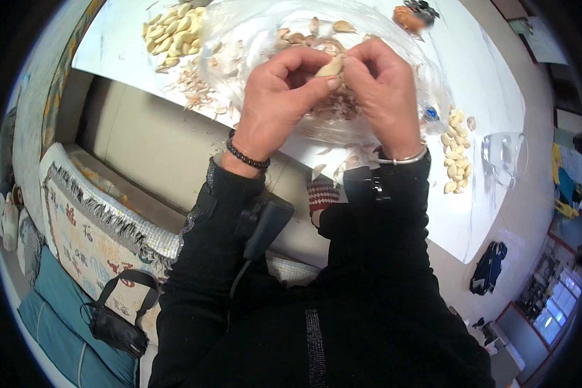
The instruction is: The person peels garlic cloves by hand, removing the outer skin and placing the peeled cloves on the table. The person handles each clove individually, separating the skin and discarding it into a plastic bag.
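Note:
A pale garlic clove (331, 67) is held between the thumb and fingers of my left hand (276, 97). My right hand (390, 92) pinches the clove's right end with thumb and forefinger; whether it grips skin or flesh there is too small to tell. Beneath both hands spreads a clear plastic bag (250, 24), with unpeeled garlic cloves (296, 39) and loose garlic skins (339, 104) on it. Peeled cloves lie in a heap (174, 34) at the far left, and a smaller pile of peeled cloves (456, 155) is on the right.
The white marble-patterned table (485, 77) carries a clear glass mug (504, 155) near its right edge. More skins (199, 87) lie along the near edge. An orange-brown object with black plastic (412, 18) sits at the back right. A black bag (119, 320) rests on the sofa.

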Motion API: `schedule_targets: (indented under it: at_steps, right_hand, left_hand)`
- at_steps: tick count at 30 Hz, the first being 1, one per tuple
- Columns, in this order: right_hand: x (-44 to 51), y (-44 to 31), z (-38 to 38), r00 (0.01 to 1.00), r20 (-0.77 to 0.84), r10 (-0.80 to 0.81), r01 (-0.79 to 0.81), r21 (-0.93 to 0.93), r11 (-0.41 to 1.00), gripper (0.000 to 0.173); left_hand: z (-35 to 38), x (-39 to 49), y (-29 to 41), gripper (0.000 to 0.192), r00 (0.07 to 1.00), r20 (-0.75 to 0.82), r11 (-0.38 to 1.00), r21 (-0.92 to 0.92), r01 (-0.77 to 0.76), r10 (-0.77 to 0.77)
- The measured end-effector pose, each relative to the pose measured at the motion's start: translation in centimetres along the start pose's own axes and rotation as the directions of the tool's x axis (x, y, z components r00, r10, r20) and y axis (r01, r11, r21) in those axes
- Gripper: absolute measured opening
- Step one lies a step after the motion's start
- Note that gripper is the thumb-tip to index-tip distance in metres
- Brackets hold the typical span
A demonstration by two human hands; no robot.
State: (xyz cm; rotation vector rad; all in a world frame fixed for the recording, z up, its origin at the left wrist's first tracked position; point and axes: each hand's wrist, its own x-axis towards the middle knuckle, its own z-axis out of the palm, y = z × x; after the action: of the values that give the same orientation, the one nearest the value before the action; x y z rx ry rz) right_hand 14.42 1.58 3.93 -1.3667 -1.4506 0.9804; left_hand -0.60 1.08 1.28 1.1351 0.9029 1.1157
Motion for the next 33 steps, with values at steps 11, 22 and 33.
schedule_targets:
  at_steps: [11,22,33]
  right_hand:
    - [0.4,1.0,0.4,0.978,-0.158,-0.139,0.131,-0.058,0.99,0.016]
    - [-0.1,-0.5,-8.5,0.857,-0.422,-0.296,0.059,-0.49,0.87,0.01]
    - [0.0,-1.0,-3.9,0.994,0.088,-0.063,0.079,-0.191,0.978,0.015]
  left_hand:
    - [-0.4,0.4,-0.1,0.025,0.995,-0.091,0.999,-0.013,-0.037,0.036]
    - [-0.1,0.3,-0.5,0.036,0.997,0.027,0.976,-0.2,0.079,-0.076]
    - [0.6,0.0,-0.5,0.033,0.985,0.146,0.964,-0.233,0.129,-0.096]
